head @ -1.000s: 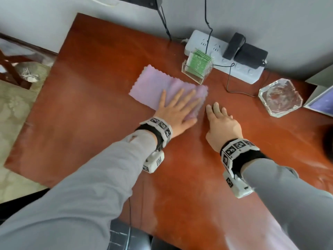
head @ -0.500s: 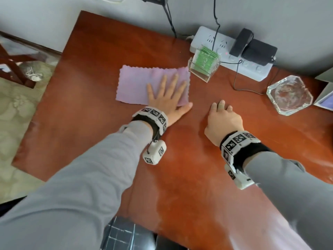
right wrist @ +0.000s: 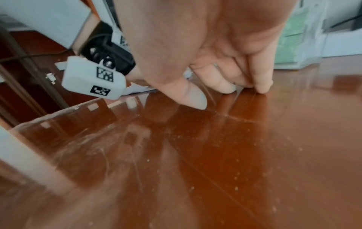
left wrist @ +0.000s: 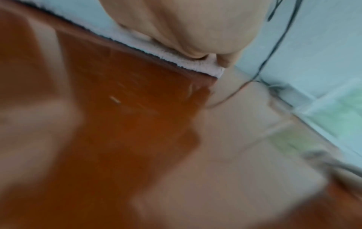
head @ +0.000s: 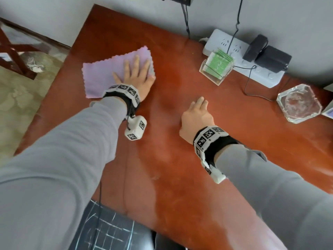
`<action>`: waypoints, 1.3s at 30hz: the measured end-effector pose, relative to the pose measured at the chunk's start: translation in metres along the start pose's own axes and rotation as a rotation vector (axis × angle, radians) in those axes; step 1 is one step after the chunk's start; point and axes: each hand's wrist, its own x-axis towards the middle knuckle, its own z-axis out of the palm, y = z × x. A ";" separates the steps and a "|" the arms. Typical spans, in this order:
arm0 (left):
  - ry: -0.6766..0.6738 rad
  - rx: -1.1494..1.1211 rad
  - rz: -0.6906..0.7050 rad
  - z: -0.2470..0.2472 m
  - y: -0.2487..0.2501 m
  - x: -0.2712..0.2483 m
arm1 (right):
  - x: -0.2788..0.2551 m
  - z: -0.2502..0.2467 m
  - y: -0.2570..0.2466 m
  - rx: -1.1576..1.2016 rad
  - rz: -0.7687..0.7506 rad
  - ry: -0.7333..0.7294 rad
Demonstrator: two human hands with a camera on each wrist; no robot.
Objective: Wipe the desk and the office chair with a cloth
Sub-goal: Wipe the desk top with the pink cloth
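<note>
A lilac cloth (head: pixel 100 74) lies flat on the far left part of the red-brown desk (head: pixel 180 159). My left hand (head: pixel 135 73) presses down on the cloth's right half, fingers straight and spread. In the blurred left wrist view the heel of the left hand (left wrist: pixel 195 27) sits on the cloth's edge (left wrist: pixel 176 60). My right hand (head: pixel 196 116) rests mid-desk, apart from the cloth and holding nothing. The right wrist view shows the right hand's (right wrist: pixel 225 86) bent fingers with their tips on the dusty desk (right wrist: pixel 235 155). A dark chair seat (head: pixel 108 231) shows below the desk's near edge.
Against the back wall lie a white power strip (head: pixel 243 58) with a black adapter (head: pixel 266 55) and cables. In front of it stands a clear holder of green cards (head: pixel 217 67). A glass ashtray (head: pixel 299 103) sits far right. Carpet (head: pixel 18 98) lies beyond the left desk edge.
My left hand has slid the cloth leftwards across the desk, away from the card holder. The right hand has stayed where it was, its fingers a little more bent.
</note>
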 end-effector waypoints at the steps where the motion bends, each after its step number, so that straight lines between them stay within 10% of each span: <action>1: -0.006 0.026 0.120 0.005 0.016 -0.005 | 0.003 0.001 -0.003 -0.003 0.002 -0.003; 3: -0.042 0.190 0.414 0.025 0.052 -0.021 | 0.008 0.005 -0.007 -0.016 -0.006 0.010; 6: -0.056 0.289 0.503 0.038 0.060 -0.020 | 0.008 0.012 -0.008 -0.017 0.003 0.039; 17: 0.118 -0.112 -0.291 -0.001 -0.157 -0.022 | 0.026 0.002 -0.039 -0.043 -0.285 0.048; 25: 0.000 0.147 0.428 0.076 -0.102 -0.143 | 0.033 0.002 -0.061 -0.067 -0.250 0.055; 30: 0.140 -0.045 -0.230 0.027 -0.246 -0.097 | 0.032 0.003 -0.067 -0.097 -0.236 0.043; 32: 0.142 -0.078 -0.292 0.029 -0.257 -0.106 | 0.030 0.005 -0.070 -0.107 -0.215 0.062; 39: 0.054 0.127 0.123 0.090 -0.217 -0.196 | 0.005 0.020 -0.103 -0.085 -0.191 0.052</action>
